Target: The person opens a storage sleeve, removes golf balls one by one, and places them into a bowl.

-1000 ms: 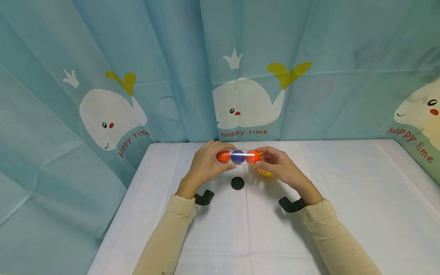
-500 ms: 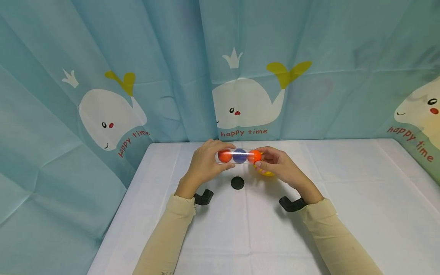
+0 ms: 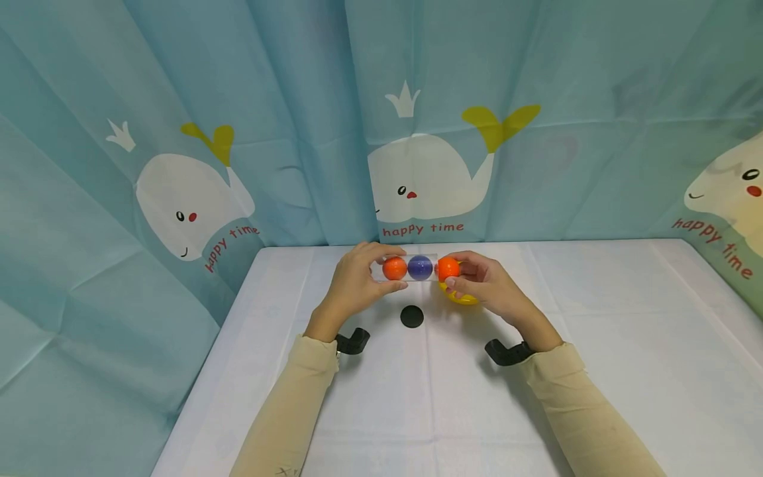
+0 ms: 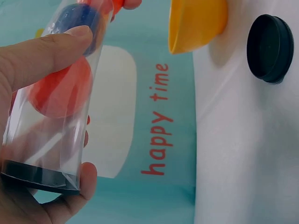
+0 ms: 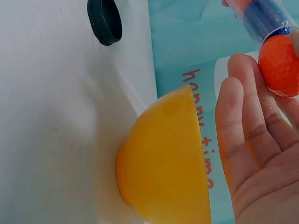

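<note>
My left hand [image 3: 357, 281] grips a clear plastic tube [image 4: 44, 147], held level above the table, its black-capped end in the palm. Inside are an orange ball [image 3: 395, 268] and a dark blue ball [image 3: 420, 267]. At the tube's uncapped right end, my right hand [image 3: 489, 288] pinches a second orange ball [image 5: 279, 65] with a dimpled surface. That ball is outside the tube, right at its mouth. Below the right hand stands a yellow bowl [image 5: 163, 158], partly hidden by the hand in the head view; its inside does not show.
A round black cap [image 3: 412, 317] lies on the white tablecloth [image 3: 417, 404], nearer to me than the bowl. Behind the table hangs a blue curtain [image 3: 322, 79] printed with whales. Black wrist-camera mounts [image 3: 507, 353] stick out inward from both wrists.
The right orange ball has come out of the tube's mouth in my right fingers. The other two balls have slid rightward along the tube. My left hand has hardly moved.
</note>
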Action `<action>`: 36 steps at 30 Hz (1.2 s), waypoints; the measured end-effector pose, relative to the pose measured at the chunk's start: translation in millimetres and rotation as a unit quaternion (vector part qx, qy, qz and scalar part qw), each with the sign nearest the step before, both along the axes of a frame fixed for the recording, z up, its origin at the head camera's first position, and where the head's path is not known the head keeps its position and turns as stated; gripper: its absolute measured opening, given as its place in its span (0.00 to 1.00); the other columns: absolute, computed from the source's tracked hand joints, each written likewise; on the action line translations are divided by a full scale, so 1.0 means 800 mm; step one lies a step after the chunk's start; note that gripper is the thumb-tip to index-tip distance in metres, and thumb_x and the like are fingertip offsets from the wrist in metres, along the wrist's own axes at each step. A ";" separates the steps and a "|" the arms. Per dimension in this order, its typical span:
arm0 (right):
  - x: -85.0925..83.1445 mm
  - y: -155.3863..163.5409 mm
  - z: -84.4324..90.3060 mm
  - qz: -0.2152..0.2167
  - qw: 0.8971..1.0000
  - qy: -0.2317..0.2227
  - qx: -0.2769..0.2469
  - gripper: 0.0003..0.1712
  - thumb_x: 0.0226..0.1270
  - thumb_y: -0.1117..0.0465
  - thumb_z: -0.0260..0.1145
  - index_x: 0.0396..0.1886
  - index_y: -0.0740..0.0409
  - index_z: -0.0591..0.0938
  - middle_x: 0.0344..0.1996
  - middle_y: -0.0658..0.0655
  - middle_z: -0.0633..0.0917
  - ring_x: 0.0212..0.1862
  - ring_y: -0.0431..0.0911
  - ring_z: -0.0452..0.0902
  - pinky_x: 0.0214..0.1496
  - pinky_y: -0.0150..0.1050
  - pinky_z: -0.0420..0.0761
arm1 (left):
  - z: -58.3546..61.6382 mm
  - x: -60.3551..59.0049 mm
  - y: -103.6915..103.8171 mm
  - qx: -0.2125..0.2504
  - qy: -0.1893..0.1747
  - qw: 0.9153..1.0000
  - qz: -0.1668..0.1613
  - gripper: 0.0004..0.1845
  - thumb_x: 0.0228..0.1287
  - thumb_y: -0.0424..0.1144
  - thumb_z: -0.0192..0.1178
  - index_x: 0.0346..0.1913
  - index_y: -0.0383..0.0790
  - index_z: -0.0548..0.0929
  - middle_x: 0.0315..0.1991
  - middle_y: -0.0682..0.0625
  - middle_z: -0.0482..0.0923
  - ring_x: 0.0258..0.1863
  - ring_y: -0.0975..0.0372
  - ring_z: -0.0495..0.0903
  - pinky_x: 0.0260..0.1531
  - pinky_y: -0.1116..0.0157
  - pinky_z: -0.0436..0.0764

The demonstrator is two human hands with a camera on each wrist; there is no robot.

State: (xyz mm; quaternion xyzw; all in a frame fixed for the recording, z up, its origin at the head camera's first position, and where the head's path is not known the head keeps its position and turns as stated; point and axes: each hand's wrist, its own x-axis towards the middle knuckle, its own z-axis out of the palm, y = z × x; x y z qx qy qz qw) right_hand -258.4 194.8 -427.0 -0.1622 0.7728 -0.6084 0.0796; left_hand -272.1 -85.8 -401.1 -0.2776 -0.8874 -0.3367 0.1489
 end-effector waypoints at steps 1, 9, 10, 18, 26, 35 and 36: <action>0.000 0.000 0.000 -0.004 1.000 0.001 0.005 0.24 0.72 0.60 0.68 0.65 0.61 0.76 0.50 0.70 0.84 0.42 0.49 0.85 0.47 0.34 0.86 | 0.000 0.000 0.000 0.001 -0.002 1.000 0.000 0.28 0.48 0.47 0.82 0.55 0.52 0.87 0.47 0.55 0.87 0.40 0.58 0.77 0.36 0.64 0.76; -0.003 0.007 0.002 -0.033 0.999 0.008 0.032 0.26 0.71 0.60 0.70 0.65 0.60 0.76 0.49 0.63 0.85 0.42 0.45 0.84 0.48 0.29 0.83 | 0.000 0.000 -0.002 0.010 -0.016 1.000 0.002 0.26 0.49 0.47 0.82 0.54 0.53 0.87 0.46 0.56 0.87 0.38 0.62 0.74 0.35 0.65 0.75; -0.003 0.007 0.001 -0.036 0.999 0.010 0.035 0.26 0.70 0.60 0.70 0.65 0.60 0.76 0.48 0.62 0.85 0.42 0.46 0.83 0.48 0.30 0.83 | 0.000 0.000 -0.002 0.011 -0.017 1.000 0.003 0.26 0.50 0.47 0.82 0.54 0.53 0.87 0.46 0.56 0.87 0.38 0.62 0.74 0.35 0.65 0.75; -0.005 0.014 0.000 -0.078 0.995 0.022 0.061 0.27 0.67 0.56 0.74 0.64 0.53 0.78 0.47 0.59 0.85 0.43 0.48 0.80 0.46 0.31 0.82 | -0.001 -0.002 -0.003 0.027 -0.030 0.999 0.006 0.26 0.50 0.47 0.82 0.54 0.51 0.87 0.50 0.54 0.87 0.44 0.60 0.76 0.41 0.62 0.77; -0.007 0.022 0.000 -0.118 0.988 0.053 0.085 0.28 0.66 0.55 0.75 0.64 0.53 0.78 0.50 0.62 0.86 0.42 0.49 0.81 0.46 0.30 0.82 | 0.000 -0.002 -0.004 0.032 -0.037 0.999 0.000 0.27 0.51 0.47 0.81 0.55 0.52 0.87 0.48 0.51 0.88 0.49 0.58 0.79 0.51 0.55 0.78; -0.011 0.030 -0.007 -0.141 0.982 0.084 0.091 0.28 0.66 0.57 0.75 0.64 0.53 0.79 0.50 0.63 0.87 0.40 0.48 0.80 0.42 0.29 0.82 | -0.002 -0.003 -0.005 0.032 -0.034 0.999 -0.004 0.27 0.51 0.47 0.81 0.55 0.51 0.87 0.48 0.50 0.88 0.48 0.58 0.79 0.49 0.57 0.78; -0.012 0.031 -0.008 -0.142 0.982 0.086 0.091 0.28 0.66 0.57 0.75 0.64 0.54 0.79 0.50 0.63 0.87 0.40 0.48 0.80 0.42 0.29 0.82 | -0.002 -0.003 -0.005 0.033 -0.034 0.999 -0.005 0.27 0.51 0.47 0.81 0.55 0.50 0.87 0.48 0.50 0.88 0.48 0.58 0.79 0.48 0.57 0.78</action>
